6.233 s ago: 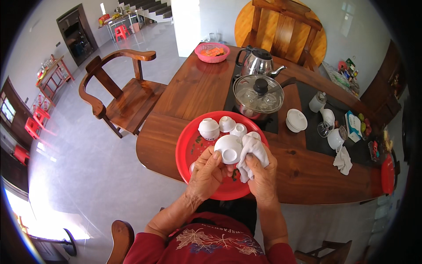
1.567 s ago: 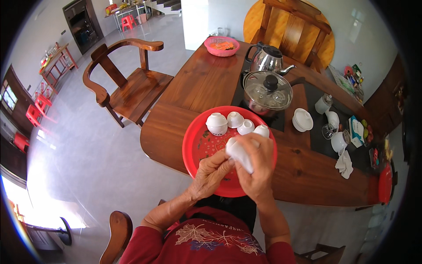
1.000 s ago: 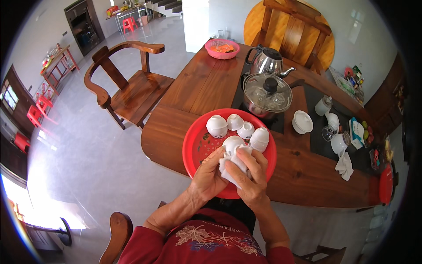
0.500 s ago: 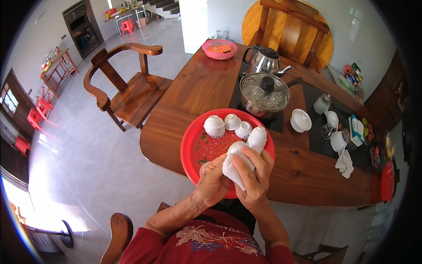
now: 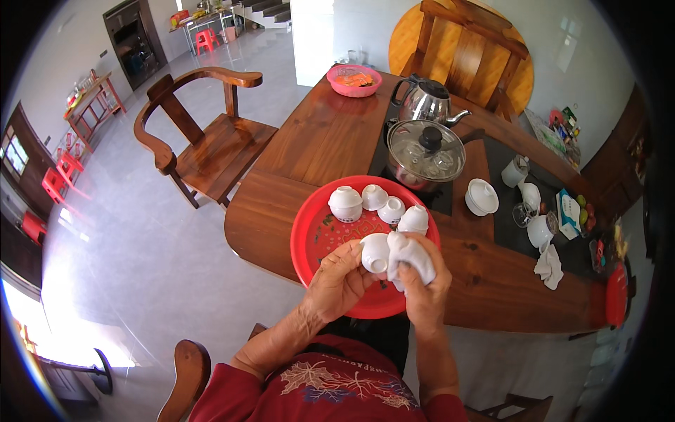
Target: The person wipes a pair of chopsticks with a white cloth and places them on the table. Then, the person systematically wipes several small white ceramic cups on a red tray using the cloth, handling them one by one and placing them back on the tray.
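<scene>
Over a round red tray [image 5: 304,232], my left hand [image 5: 332,280] grips a small white teacup [image 5: 375,253] tilted so its foot ring shows. My right hand [image 5: 427,285] is closed on a white cloth [image 5: 410,259], which presses against the cup's right side. Behind the hands, several white cups stand upside down on the tray: a stacked pair [image 5: 345,204] at the left, two single cups, one of them a cup [image 5: 391,209] near the middle, and another stack [image 5: 413,219] partly hidden by the right hand and cloth.
A lidded glass-top pot [image 5: 425,158] stands beyond the tray, with a steel kettle [image 5: 424,100] behind it. To the right are a white lidded bowl [image 5: 481,196], a crumpled tissue [image 5: 549,267] and a tissue box [image 5: 568,213]. A pink basket [image 5: 354,81] sits at the table's far corner.
The cup has turned so its foot faces me. The cloth has shifted from over the cup to its right side, and my right hand has moved slightly right.
</scene>
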Action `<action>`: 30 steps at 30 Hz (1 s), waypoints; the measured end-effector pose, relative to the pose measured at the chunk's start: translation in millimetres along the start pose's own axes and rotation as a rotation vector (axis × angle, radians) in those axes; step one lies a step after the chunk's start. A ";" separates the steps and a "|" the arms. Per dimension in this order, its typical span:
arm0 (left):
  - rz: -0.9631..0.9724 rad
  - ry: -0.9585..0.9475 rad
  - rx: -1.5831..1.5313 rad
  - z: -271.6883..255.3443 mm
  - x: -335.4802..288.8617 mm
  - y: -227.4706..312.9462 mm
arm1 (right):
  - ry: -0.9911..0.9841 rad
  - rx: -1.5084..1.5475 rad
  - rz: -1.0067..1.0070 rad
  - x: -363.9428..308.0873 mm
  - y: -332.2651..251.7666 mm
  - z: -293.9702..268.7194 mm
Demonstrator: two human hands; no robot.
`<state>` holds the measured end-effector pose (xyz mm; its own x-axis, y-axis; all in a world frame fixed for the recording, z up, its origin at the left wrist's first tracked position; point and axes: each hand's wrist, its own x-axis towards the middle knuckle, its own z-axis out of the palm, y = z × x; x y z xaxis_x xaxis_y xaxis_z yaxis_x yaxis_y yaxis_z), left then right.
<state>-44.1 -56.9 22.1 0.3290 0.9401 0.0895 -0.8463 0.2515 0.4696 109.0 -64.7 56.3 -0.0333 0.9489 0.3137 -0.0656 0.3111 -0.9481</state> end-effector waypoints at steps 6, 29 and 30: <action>0.053 -0.095 0.229 -8.0 -2.1 -1.7 | -0.066 -0.207 -0.316 1.6 7.3 -4.1; -0.059 0.110 0.076 10.2 0.1 -10.1 | 0.030 0.107 -0.027 -15.9 14.8 -8.4; -0.034 0.106 0.050 10.8 -0.7 -12.6 | 0.015 0.060 -0.045 -16.8 13.6 -7.7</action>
<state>-29.2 -63.1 25.6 0.3090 0.9509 -0.0198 -0.8122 0.2746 0.5146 116.3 -76.0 37.7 -0.0138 0.9347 0.3551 -0.1263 0.3506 -0.9280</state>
